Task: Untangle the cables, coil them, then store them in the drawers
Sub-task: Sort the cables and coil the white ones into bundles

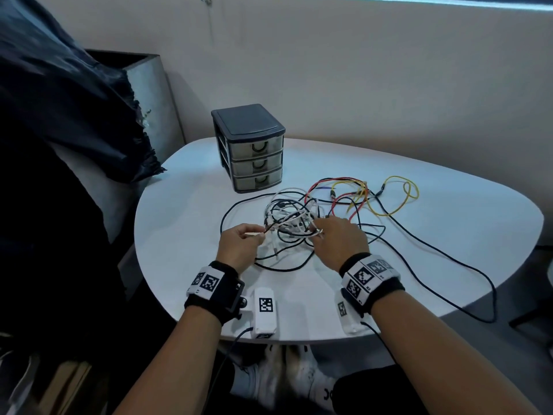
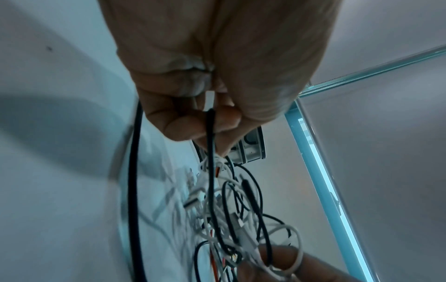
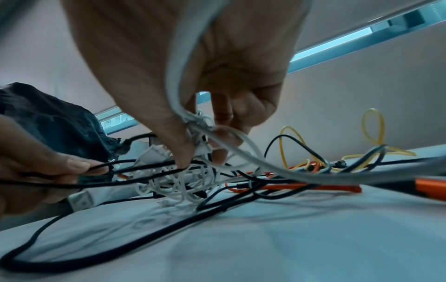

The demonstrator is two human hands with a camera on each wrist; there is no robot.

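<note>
A tangle of white and black cables (image 1: 291, 218) lies mid-table, with red cables (image 1: 338, 187) and a yellow cable (image 1: 401, 193) spreading to its right. My left hand (image 1: 239, 244) pinches a thin black cable (image 2: 211, 133) at the tangle's left edge. My right hand (image 1: 338, 241) pinches white cables (image 3: 200, 122) at the tangle's right side. A long black cable (image 1: 443, 256) runs off the right table edge. The grey three-drawer unit (image 1: 250, 148) stands behind the tangle with all drawers closed.
The round white table (image 1: 449, 205) carries everything. A dark cloth (image 1: 68, 109) hangs over a grey chair at the left. Wrist camera packs (image 1: 264, 313) rest near the front edge. My shoes show under the table.
</note>
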